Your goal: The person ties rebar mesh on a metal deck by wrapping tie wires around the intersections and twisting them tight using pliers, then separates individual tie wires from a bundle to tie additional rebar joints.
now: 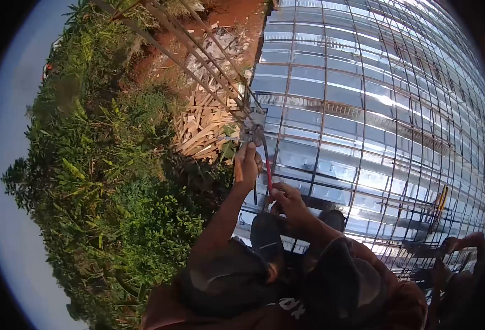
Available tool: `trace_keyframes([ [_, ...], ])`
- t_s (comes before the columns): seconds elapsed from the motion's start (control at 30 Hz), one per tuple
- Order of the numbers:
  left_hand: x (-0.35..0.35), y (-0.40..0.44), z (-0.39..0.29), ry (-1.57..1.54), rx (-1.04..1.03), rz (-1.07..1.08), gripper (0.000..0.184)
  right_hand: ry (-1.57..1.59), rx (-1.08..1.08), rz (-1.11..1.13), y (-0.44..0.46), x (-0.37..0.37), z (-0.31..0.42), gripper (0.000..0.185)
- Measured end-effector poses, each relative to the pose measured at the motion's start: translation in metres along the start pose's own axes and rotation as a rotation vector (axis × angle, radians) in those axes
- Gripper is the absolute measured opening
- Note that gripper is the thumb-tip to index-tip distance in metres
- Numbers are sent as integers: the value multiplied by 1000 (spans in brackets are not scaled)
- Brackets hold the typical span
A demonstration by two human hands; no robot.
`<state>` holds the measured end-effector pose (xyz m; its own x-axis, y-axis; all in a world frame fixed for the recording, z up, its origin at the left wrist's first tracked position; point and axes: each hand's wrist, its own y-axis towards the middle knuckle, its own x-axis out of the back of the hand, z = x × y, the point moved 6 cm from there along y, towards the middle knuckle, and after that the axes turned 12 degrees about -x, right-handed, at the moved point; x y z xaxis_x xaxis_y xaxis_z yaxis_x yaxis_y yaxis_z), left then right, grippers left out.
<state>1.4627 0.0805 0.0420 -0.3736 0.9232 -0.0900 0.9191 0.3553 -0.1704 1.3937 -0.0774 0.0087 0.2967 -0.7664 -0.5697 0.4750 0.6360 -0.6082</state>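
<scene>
My left hand (248, 164) is closed, its fingers curled just below the rough grey concrete stub (253, 129) at the deck's left edge. What it grips, if anything, is hidden. Lower and to the right, my right hand (287, 200) is closed around the lower end of a slim red-handled tool (269, 175). The tool points up along the deck edge toward the stub; its kind is not clear. Long rusty rebars (190, 41) rise from the stub toward the upper left. My shoes (266, 235) rest on the deck's edge below my hands.
A rebar grid (323, 104) covers shiny metal decking (303, 118) on the right. Left of the edge, the ground drops to dense plants (149, 220) and a scrap-wood pile (206, 124). Another person's hand (450, 245) is at lower right, near a yellow-and-red object (441, 201).
</scene>
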Motion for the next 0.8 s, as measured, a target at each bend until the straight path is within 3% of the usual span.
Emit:
trace_keyframes([
  [0.07,-21,1,-9,-245,124,6,23,-19,33,16,-3,-2,5,36],
  [0.13,-9,5,4,-405,271,-51,19,187,46,237,14,-4,-14,39],
  [0.2,-13,5,9,-455,282,18,20,181,16,248,21,-3,-22,38],
  [0.3,-16,-1,18,-209,279,37,22,79,-97,95,29,3,-24,37],
  [0.37,-18,-5,34,-91,258,73,26,352,-35,-136,23,25,-11,37],
  [0.4,-25,-12,33,-14,233,88,27,339,-29,-139,13,25,1,37],
  [0.47,-37,-17,32,223,129,184,31,-81,-123,-59,-8,13,18,36],
  [0.5,-38,-16,36,213,125,183,31,-174,-57,-42,4,24,5,36],
  [0.57,-43,-12,39,627,-140,382,34,-222,-37,-81,17,40,-11,33],
  [0.67,-24,-4,62,650,-218,317,36,-344,-29,-239,13,51,-7,27],
  [0.73,-18,-8,59,703,-285,293,35,-496,207,-513,-1,59,2,27],
  [0.77,-15,-5,53,757,-357,266,35,-329,88,-346,18,67,-26,27],
  [0.8,-13,-4,48,754,-369,264,35,-334,99,-348,16,64,-19,27],
])
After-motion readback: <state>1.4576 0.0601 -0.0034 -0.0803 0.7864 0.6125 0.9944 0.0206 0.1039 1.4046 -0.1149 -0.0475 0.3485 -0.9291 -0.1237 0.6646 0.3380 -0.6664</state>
